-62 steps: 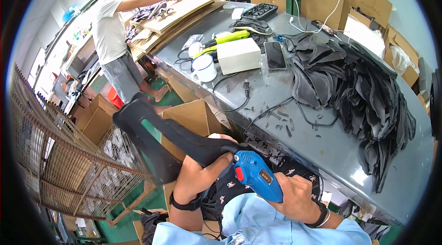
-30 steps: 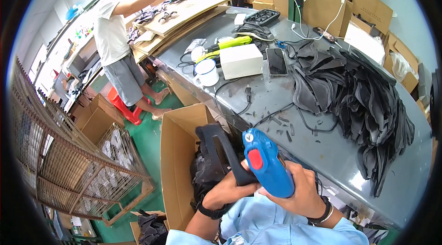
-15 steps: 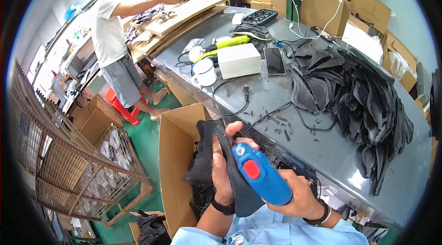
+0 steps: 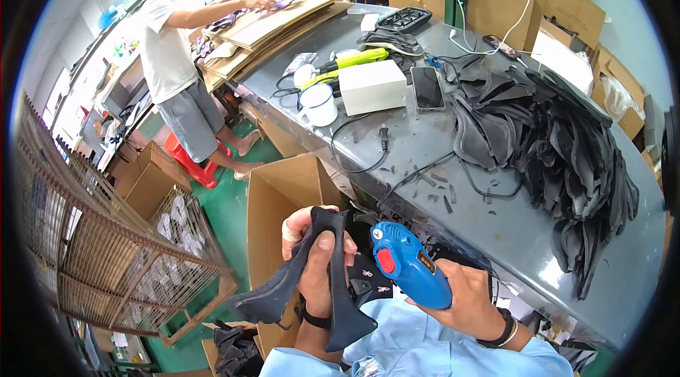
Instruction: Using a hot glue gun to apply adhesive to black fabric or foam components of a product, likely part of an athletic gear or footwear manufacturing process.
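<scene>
My left hand is closed on a bent black padded piece, the thumb pressed on its face. The piece hangs in two broad flaps, one on each side of my wrist. In my right hand is a blue handheld power tool with a red button, its working end out of sight. A gap separates the tool from the padded piece. Many similar dark pieces lie heaped on the grey table to the right, with the pile reaching the table's right side.
An open cardboard box stands below my left hand. On the table are a white mug, a white box, a phone, cables and dark scraps. A wire rack is at left; a person works at stacked boards.
The black piece has turned in my left hand and its flaps now spread apart. The blue tool has moved slightly right, away from it. The other person's arms have shifted over the boards.
</scene>
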`<action>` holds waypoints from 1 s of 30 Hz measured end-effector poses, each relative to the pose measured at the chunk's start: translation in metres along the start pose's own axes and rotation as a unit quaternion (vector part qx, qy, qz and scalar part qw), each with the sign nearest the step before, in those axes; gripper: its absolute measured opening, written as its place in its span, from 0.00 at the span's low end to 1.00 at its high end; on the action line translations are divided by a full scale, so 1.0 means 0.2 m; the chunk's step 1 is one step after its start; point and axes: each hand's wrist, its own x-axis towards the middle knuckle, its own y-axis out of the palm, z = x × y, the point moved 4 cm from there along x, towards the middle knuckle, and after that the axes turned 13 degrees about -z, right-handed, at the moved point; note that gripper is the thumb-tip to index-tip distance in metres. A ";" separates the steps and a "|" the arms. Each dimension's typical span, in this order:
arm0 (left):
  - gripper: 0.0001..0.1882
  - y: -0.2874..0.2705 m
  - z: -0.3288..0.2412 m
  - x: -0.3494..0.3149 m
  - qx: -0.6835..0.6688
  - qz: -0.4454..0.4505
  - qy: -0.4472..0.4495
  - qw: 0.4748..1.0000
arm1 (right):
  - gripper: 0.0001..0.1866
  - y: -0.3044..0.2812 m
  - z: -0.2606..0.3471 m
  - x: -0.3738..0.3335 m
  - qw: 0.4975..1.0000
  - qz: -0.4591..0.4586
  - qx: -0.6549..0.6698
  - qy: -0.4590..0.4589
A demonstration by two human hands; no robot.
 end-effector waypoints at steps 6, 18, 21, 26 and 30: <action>0.14 -0.05 0.02 0.00 0.055 0.012 -0.009 0.998 | 0.33 0.00 0.03 0.02 1.000 -0.010 0.023 -0.008; 0.15 -0.04 -0.04 0.00 0.120 0.080 -0.033 0.989 | 0.31 -0.01 0.01 0.02 0.999 0.020 0.050 0.001; 0.14 -0.04 -0.05 0.02 0.176 0.147 -0.127 0.965 | 0.31 -0.02 0.00 0.02 0.998 0.020 0.063 -0.002; 0.14 -0.05 -0.12 0.09 0.286 0.142 -0.266 0.909 | 0.31 -0.01 -0.06 -0.03 1.000 0.014 0.026 0.002; 0.15 -0.06 -0.13 0.11 0.314 0.174 -0.314 0.879 | 0.28 0.00 -0.06 -0.05 0.998 0.059 -0.009 -0.034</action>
